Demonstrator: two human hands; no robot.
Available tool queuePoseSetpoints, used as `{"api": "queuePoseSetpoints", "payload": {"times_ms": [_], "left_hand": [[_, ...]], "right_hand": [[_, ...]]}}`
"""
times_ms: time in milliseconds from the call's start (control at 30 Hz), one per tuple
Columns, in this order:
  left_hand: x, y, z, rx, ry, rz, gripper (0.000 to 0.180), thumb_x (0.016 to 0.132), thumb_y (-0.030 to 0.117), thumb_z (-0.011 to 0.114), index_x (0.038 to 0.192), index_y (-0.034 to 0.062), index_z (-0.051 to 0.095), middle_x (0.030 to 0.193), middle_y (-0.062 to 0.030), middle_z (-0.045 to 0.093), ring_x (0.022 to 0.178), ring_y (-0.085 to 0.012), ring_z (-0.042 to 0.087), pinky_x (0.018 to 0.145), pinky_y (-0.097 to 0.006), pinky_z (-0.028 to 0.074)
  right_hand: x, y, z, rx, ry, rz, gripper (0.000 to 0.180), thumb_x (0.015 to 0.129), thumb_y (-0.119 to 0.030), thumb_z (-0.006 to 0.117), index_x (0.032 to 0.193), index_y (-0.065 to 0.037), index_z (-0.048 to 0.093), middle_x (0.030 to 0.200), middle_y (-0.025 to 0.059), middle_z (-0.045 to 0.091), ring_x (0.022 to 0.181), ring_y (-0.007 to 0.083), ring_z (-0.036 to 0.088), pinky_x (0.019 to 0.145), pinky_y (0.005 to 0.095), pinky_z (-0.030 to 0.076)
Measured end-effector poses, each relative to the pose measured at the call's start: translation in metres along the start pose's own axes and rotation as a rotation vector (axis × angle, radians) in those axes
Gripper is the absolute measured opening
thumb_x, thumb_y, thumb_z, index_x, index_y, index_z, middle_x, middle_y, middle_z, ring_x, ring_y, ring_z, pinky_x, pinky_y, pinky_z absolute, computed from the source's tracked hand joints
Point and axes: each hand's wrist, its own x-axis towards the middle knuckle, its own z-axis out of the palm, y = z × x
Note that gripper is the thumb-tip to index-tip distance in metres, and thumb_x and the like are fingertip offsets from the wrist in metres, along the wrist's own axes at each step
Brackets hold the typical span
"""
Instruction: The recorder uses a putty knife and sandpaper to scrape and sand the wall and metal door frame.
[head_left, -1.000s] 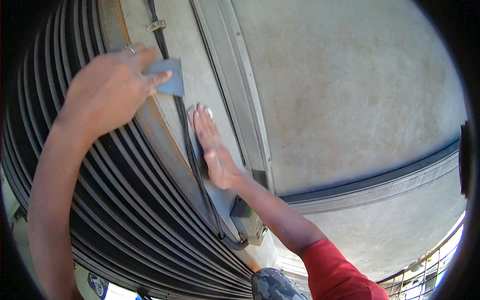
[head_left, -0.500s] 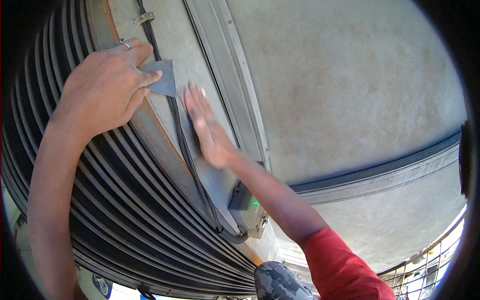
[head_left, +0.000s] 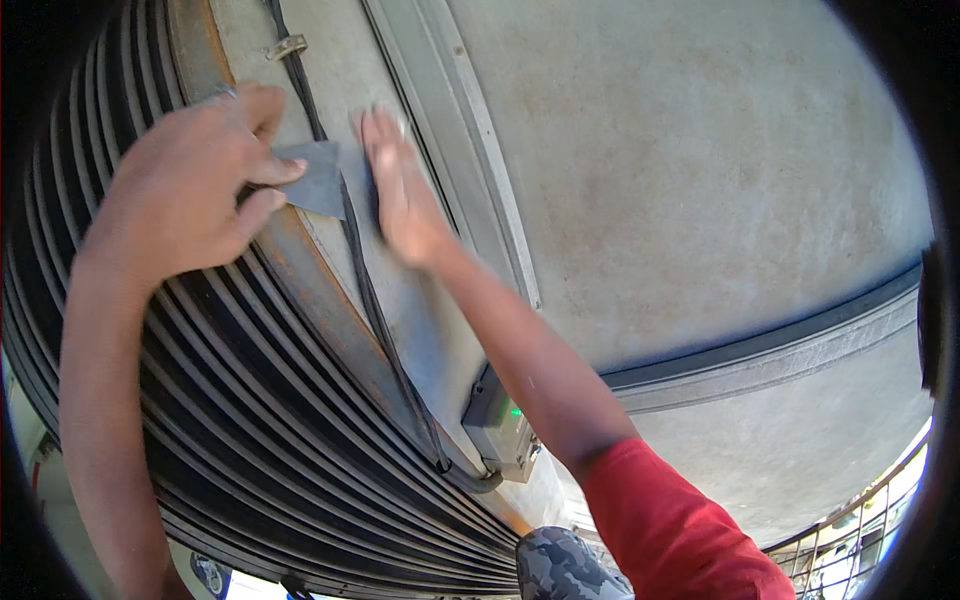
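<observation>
My left hand point(head_left: 190, 185), slightly blurred, has its fingers bent around the edge of a small flat grey sheet point(head_left: 318, 180). This sheet lies across the black cables point(head_left: 360, 270) that run down a pale metal strip, and my finger and thumb rest at its left side. Just to its right, my right hand point(head_left: 400, 190) reaches up along the pale strip point(head_left: 410, 330) with its fingers stretched out and blurred. I see nothing in the right hand. Whether its palm touches the metal cannot be made out.
A metal clip point(head_left: 287, 47) holds the cables above. Below, a grey box point(head_left: 500, 430) with a green light is fixed to the strip. Black ribbed bands point(head_left: 300, 440) curve at the left, and a broad grey panel point(head_left: 700, 180) fills the right. A metal grille point(head_left: 850, 530) stands at lower right.
My right hand has slid upward along the strip, level with the grey sheet. My left hand has shifted slightly left and down, with the sheet a little lower.
</observation>
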Motion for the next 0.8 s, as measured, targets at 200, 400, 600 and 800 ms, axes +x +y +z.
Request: {"api": "queuePoseSetpoints", "payload": {"times_ms": [200, 400, 600, 800], "left_hand": [[-0.022, -0.024, -0.010, 0.027, 0.093, -0.109, 0.018, 0.076, 0.010, 0.076, 0.093, 0.0037, 0.075, 0.089, -0.0087, 0.054, 0.087, -0.0247, 0.059, 0.076, -0.040, 0.048], [0.005, 0.013, -0.013, -0.032, -0.057, -0.267, 0.010, 0.079, 0.011, 0.074, 0.083, 0.0017, 0.072, 0.091, -0.0111, 0.057, 0.091, -0.0260, 0.062, 0.079, -0.040, 0.051], [-0.005, 0.021, -0.009, 0.067, -0.098, -0.303, 0.018, 0.089, 0.019, 0.067, 0.091, 0.0016, 0.072, 0.100, -0.0133, 0.061, 0.099, -0.0270, 0.063, 0.084, -0.039, 0.053], [0.012, 0.040, -0.001, 0.047, -0.130, -0.314, 0.027, 0.095, 0.020, 0.062, 0.109, -0.0023, 0.066, 0.111, -0.0158, 0.063, 0.107, -0.0283, 0.064, 0.090, -0.039, 0.053]], "right_hand": [[-0.071, -0.018, 0.014, 0.049, -0.078, -0.071, 0.073, 0.104, -0.052, 0.009, 0.155, -0.002, 0.022, 0.161, 0.0243, 0.014, 0.151, 0.0392, 0.009, 0.122, 0.0460, 0.007], [0.001, -0.001, 0.002, -0.002, -0.016, -0.020, 0.075, 0.103, -0.056, 0.012, 0.156, -0.004, 0.021, 0.162, 0.0230, 0.013, 0.151, 0.0378, 0.008, 0.122, 0.0480, 0.006], [-0.067, -0.024, 0.016, 0.078, -0.047, -0.060, 0.074, 0.103, -0.055, 0.012, 0.156, -0.004, 0.022, 0.162, 0.0238, 0.014, 0.151, 0.0376, 0.009, 0.122, 0.0484, 0.005], [-0.012, -0.002, 0.004, -0.001, -0.012, -0.059, 0.072, 0.104, -0.053, 0.015, 0.155, -0.003, 0.022, 0.161, 0.0246, 0.015, 0.151, 0.0375, 0.011, 0.122, 0.0492, 0.007]]}}
